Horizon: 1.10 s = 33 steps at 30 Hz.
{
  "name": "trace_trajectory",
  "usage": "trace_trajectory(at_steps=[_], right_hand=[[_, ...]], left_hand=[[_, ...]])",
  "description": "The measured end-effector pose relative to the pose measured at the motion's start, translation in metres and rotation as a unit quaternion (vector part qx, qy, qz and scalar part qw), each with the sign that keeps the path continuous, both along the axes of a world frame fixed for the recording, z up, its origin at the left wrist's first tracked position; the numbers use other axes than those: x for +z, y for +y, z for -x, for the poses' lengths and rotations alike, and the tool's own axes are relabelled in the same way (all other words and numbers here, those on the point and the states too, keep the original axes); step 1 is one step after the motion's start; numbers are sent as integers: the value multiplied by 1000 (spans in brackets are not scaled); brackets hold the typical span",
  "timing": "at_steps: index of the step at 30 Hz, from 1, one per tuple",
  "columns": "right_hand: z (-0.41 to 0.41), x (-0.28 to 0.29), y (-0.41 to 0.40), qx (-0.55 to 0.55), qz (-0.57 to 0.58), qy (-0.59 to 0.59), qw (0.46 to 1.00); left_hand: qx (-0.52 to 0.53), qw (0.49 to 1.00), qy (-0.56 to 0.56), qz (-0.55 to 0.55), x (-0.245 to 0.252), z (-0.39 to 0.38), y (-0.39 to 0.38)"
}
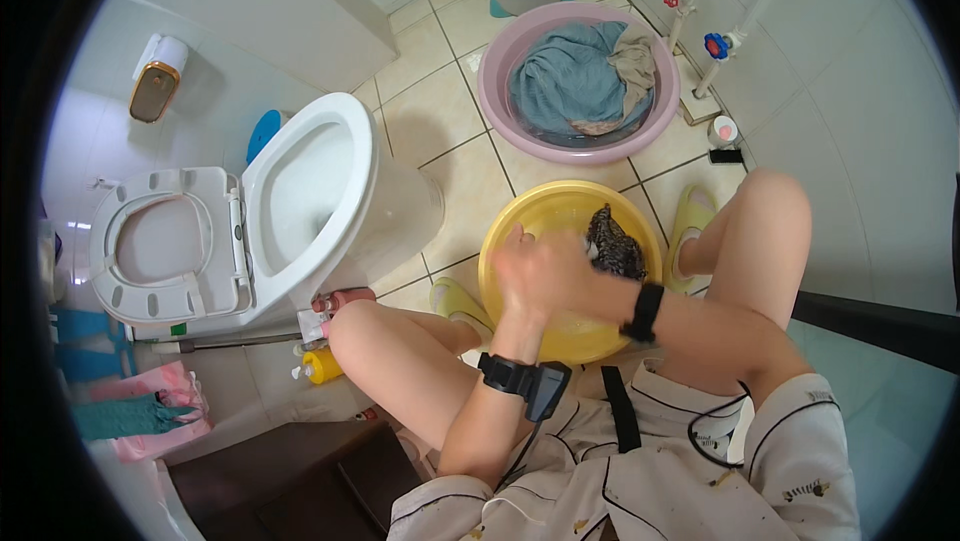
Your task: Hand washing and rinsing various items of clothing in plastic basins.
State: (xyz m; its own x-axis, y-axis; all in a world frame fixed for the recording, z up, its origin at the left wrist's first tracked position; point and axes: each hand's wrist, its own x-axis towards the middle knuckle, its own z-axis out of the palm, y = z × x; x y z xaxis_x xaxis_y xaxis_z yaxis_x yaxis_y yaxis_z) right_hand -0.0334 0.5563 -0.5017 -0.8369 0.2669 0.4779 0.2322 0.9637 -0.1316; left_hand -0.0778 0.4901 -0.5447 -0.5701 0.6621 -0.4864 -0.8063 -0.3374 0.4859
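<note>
Over the yellow plastic basin [491,241] on the floor before me, my two hands meet in a blur of motion. My left hand [517,282] is on the left side, its thumb pointing up. Crossing in from the right, my right hand [562,263] overlaps it. Whether anything is between the palms is hidden. A dark patterned cloth [619,245] lies bunched inside the basin, just right of my right hand and partly covered by it. Black bands circle both wrists, and the left one carries a small device [547,389] with a cable.
Beyond the basin stands a pink tub [495,117] with blue and beige cloth [574,76] in water. A toilet [337,203] with its seat raised is on the left, near pump bottles [324,366]. Pipes with red and blue valve handles [716,46] run along the right wall.
</note>
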Motion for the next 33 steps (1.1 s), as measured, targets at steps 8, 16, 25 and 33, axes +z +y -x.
trace_trajectory(at_steps=[8, 16, 25, 33], right_hand=[[1, -11, -7, 126, 105, 88, 983], [5, 32, 0, 102, 147, -98, 979], [-12, 36, -21, 157, 83, 180, 968], [11, 9, 23, 46, 140, 13, 989]], left_hand=[[-178, 874, 50, -449, -9, 30, -9], [-218, 856, 57, -466, -20, 56, -22], [-216, 806, 58, -548, -15, 38, -5], [-74, 986, -23, -151, -2, 22, -3]])
